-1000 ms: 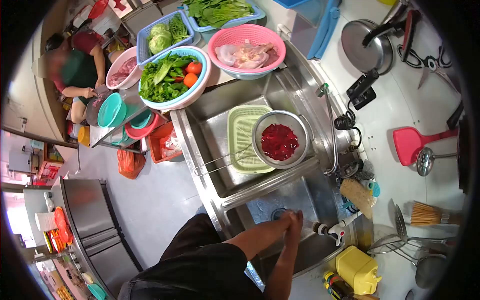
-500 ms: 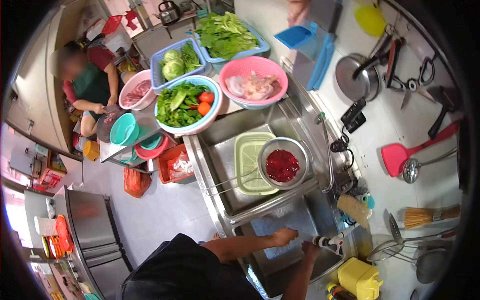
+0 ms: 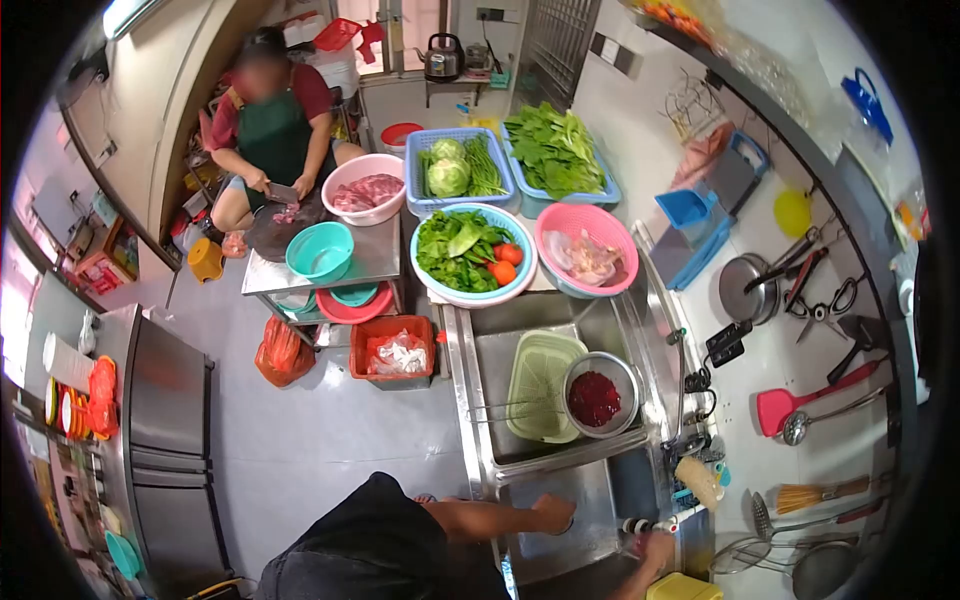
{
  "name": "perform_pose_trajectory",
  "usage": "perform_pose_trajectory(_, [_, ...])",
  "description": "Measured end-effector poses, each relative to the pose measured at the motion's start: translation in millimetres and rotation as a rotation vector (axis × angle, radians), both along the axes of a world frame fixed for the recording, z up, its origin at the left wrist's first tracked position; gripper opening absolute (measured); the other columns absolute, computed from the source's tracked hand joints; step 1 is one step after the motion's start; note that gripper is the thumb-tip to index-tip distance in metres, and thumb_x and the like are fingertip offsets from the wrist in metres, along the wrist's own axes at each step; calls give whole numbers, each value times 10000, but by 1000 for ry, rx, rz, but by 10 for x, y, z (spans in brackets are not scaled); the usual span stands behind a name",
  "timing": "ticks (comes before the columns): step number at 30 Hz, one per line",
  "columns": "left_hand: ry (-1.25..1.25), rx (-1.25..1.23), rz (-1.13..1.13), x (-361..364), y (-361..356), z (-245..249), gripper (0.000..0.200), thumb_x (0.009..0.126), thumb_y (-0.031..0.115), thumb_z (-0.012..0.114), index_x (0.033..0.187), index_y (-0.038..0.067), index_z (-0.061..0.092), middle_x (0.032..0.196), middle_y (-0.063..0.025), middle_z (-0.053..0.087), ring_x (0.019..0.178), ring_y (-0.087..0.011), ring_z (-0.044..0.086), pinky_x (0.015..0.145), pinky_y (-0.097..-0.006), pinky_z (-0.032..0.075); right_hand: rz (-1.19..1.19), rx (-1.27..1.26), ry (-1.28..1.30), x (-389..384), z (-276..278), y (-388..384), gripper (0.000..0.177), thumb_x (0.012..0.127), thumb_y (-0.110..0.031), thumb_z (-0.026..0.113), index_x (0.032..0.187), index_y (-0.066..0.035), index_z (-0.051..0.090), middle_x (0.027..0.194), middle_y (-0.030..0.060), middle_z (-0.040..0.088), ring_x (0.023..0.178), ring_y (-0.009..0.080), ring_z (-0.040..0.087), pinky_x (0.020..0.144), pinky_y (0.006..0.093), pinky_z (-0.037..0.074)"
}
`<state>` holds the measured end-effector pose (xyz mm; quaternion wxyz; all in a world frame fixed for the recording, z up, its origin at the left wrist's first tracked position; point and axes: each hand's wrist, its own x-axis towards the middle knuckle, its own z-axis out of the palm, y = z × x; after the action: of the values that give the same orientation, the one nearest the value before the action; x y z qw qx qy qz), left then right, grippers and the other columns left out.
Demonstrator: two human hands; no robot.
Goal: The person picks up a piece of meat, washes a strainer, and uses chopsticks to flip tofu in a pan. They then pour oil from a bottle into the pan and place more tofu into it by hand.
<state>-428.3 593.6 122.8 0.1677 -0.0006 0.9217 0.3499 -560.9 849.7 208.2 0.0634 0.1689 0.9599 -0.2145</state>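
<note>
Steel sink (image 3: 575, 548): left hand (image 3: 553, 512) in the basin, right hand (image 3: 655, 548) by the tap (image 3: 638, 525), apart. Neither grip is discernible

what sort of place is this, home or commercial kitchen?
Probably a commercial or restaurant prep kitchen: a steel double sink, big baskets of leafy greens and raw meat beside it, and a second person chopping at a steel table.

a working kitchen: steel sink (image 3: 560, 330), baskets of greens (image 3: 556, 150), hanging utensils (image 3: 800, 400), person chopping meat (image 3: 275, 100).
</note>
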Motion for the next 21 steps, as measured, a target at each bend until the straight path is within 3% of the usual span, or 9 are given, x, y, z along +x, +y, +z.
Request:
perform_pose_trajectory(4, [-119,77,-114,133,-142,514,185,889,204,516,951,63,618,902,-156,693,934,-345,673,829,-540,494,-285,-884,-100,-4,-274,-228,114,851,-14,442,876,-28,552,642,110,615,495,195,598,376,294,436])
perform_pose_trajectory(7, [35,69,-70,77,234,307,146,887,212,532,899,106,632,902,-119,695,943,-307,669,936,-578,405,-109,-836,-133,306,224,-80,80,875,-27,484,855,-34,560,642,106,622,494,182,593,379,281,425])
perform_pose_trajectory(11, [447,198,-236,-76,319,1091,111,875,206,562,828,135,635,860,-119,682,864,-295,659,979,-566,341,107,-774,230,633,929,234,147,899,-159,609,807,-55,559,522,18,520,415,143,487,409,276,422])
perform_pose_trajectory(14, [530,289,-235,114,185,2171,81,845,156,559,801,121,617,689,-99,633,761,-292,646,1038,-504,343,285,-1155,424,1034,1652,146,142,902,-173,634,913,-46,569,748,78,584,593,158,555,515,279,457])
perform_pose_trajectory(16, [786,377,-64,166,368,2205,67,850,164,573,816,140,625,728,-104,636,759,-311,638,988,-471,394,346,-1282,529,1505,2177,-204,170,884,-151,634,970,-24,560,870,129,611,681,180,592,605,309,512])
perform_pose_trajectory(17, [783,450,-52,236,288,2230,85,870,155,551,863,134,633,784,-101,645,770,-325,634,907,-454,436,326,-1388,495,1672,2245,-253,257,884,-136,623,1083,8,544,1077,179,584,836,243,615,703,370,550])
perform_pose_trajectory(19, [1009,476,-12,314,235,2090,156,887,143,524,969,91,646,896,-114,664,836,-340,633,801,-443,479,326,-1693,233,1731,1728,-7,365,905,-200,593,1185,28,535,1144,199,591,871,296,629,812,478,556])
perform_pose_trajectory(20, [763,489,139,415,371,1785,231,876,138,515,1066,115,644,871,-141,662,833,-339,631,736,-450,495,136,-2160,105,1746,1274,-104,333,932,-228,543,1188,-14,553,1072,180,619,807,285,619,742,484,546])
perform_pose_trajectory(21, [356,346,-111,377,352,1320,281,871,149,536,1129,130,644,920,-155,678,851,-347,635,753,-460,500,-15,-2249,-48,1688,875,-173,189,935,-208,518,1054,-76,584,903,61,619,702,190,565,626,373,479])
